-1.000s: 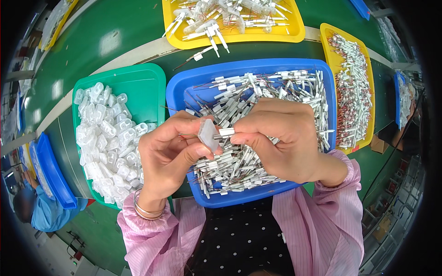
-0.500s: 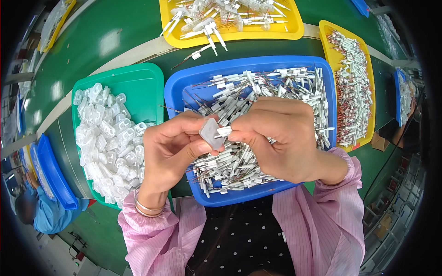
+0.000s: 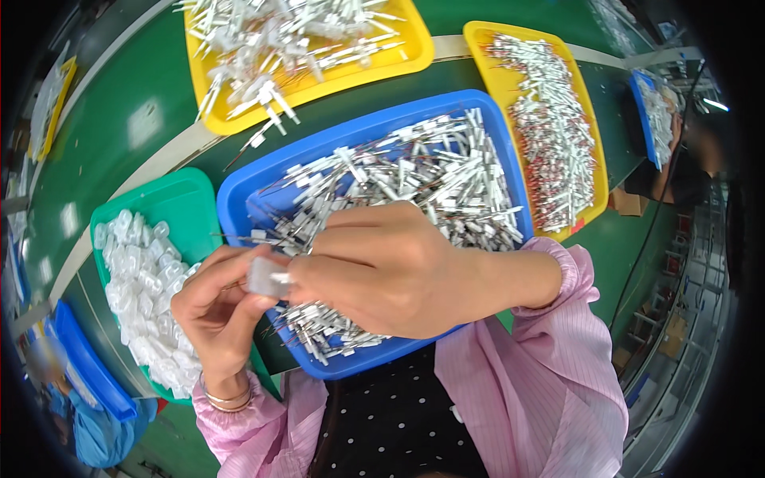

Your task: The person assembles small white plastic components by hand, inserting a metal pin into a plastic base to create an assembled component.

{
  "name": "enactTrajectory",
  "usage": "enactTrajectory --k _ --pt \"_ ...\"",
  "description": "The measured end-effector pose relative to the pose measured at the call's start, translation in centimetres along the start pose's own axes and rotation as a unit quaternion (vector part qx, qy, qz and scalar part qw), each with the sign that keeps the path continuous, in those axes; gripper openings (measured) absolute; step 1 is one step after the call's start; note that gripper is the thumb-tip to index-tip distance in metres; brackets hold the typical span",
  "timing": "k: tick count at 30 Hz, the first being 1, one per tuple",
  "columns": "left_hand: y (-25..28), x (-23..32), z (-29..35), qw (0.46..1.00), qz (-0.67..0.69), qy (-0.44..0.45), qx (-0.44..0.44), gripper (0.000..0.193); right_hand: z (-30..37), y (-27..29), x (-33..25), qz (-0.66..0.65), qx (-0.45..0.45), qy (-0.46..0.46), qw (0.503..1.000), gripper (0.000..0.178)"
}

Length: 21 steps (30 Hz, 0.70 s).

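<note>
Translucent plastic, squarish and slightly blurred, forms the small cap (image 3: 261, 280) that is pinched between the thumb and fingers of the left hand (image 3: 215, 309). Against its right side a white connector (image 3: 280, 278) is held by the right hand (image 3: 374, 269), whose fingers are curled and pressed together; its thumb is hidden, and how far the connector is seated in the cap cannot be told. Both hands are held close together over the left part of a blue tray (image 3: 343, 366), in which many white connectors with thin dark leads are heaped. To the left, a green tray (image 3: 187, 193) is partly filled with similar translucent caps. Beyond the blue tray, wired white pieces and caps are piled in a yellow tray (image 3: 416, 44), and to its right a narrower yellow tray (image 3: 590, 127) is filled with white connectors and reddish leads. The trays are set on a green desk (image 3: 88, 163). Pink striped sleeves (image 3: 518, 374) are worn, and bracelets (image 3: 226, 401) are seen at the left wrist.
</note>
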<state>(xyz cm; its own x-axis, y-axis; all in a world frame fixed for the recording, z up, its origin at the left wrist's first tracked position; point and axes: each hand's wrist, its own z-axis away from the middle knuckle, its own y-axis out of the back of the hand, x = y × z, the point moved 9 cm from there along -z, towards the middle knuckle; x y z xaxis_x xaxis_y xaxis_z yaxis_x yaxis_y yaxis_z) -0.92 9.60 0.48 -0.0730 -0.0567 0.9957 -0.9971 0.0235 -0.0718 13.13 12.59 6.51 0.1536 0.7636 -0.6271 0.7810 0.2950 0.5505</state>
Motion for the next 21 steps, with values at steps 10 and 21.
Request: enactTrajectory --k 10,21 --pt "1.7 0.0 0.0 0.992 0.096 0.001 0.087 0.035 4.0 17.6 20.6 0.500 -0.095 -0.222 0.832 0.014" --pt "1.4 -0.6 0.3 0.992 0.091 0.035 0.082 0.032 5.4 15.5 21.2 0.528 -0.176 -0.133 0.820 0.022"
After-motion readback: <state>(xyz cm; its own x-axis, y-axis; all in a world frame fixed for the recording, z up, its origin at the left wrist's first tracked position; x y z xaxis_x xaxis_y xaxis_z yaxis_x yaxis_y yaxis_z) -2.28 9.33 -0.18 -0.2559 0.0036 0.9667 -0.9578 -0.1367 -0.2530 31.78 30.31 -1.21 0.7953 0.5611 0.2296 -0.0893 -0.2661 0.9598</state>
